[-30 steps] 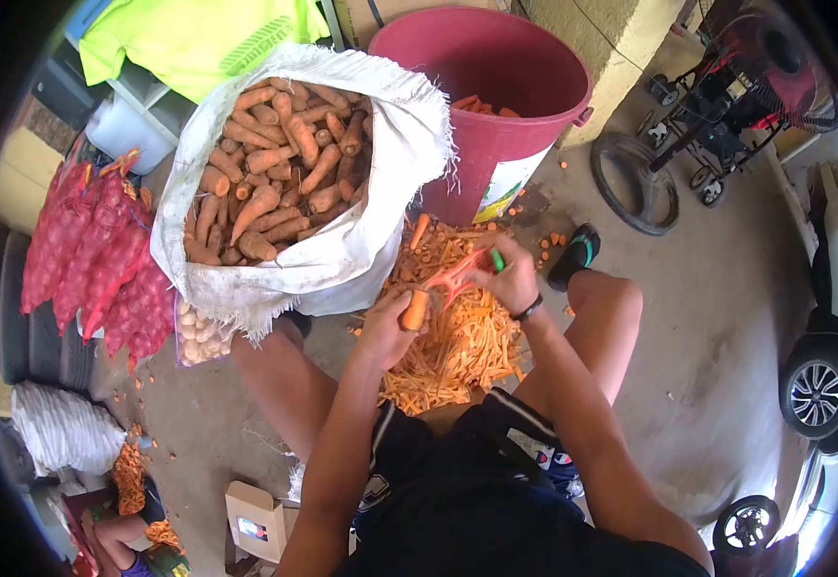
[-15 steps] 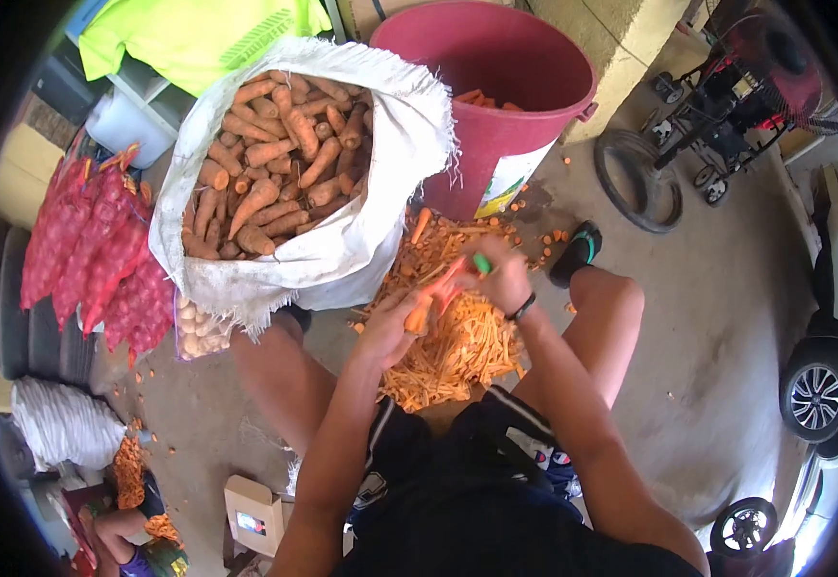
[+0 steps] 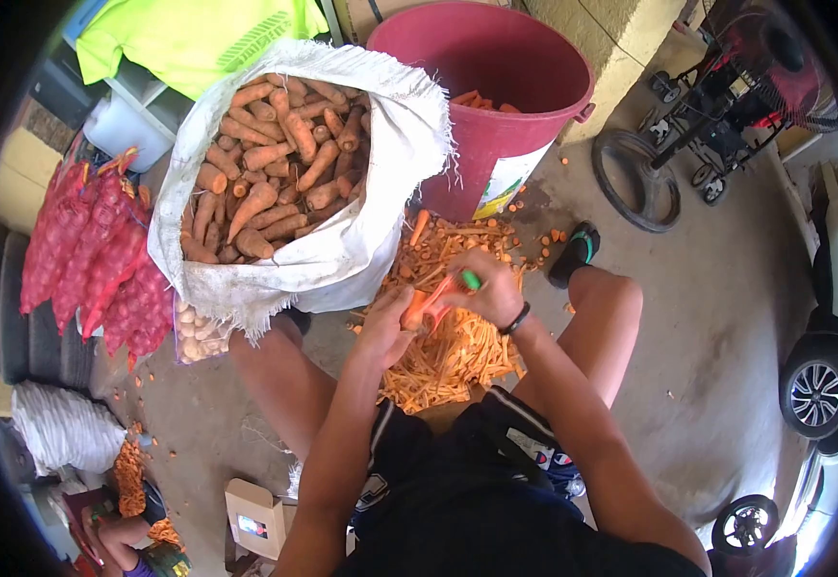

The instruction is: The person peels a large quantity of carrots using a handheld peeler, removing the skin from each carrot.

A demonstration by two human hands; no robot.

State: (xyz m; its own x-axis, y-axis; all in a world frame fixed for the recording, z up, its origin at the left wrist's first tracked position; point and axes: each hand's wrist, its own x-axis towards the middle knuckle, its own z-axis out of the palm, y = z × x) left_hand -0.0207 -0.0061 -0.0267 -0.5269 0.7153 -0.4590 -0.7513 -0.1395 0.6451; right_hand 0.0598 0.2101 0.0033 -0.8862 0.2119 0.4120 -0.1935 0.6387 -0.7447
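Right hand (image 3: pixel 488 291) sits nearer the left hand (image 3: pixel 381 327) than before, gripping a peeler (image 3: pixel 470 280) beside the carrot (image 3: pixel 416 311) held there; peeling seems underway, another stroke calling for steadiness.

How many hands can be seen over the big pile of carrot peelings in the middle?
2. The left hand holds a carrot over the left side of the peelings; the right hand, beside it, grips a green-ended peeler. No other hand shows there.
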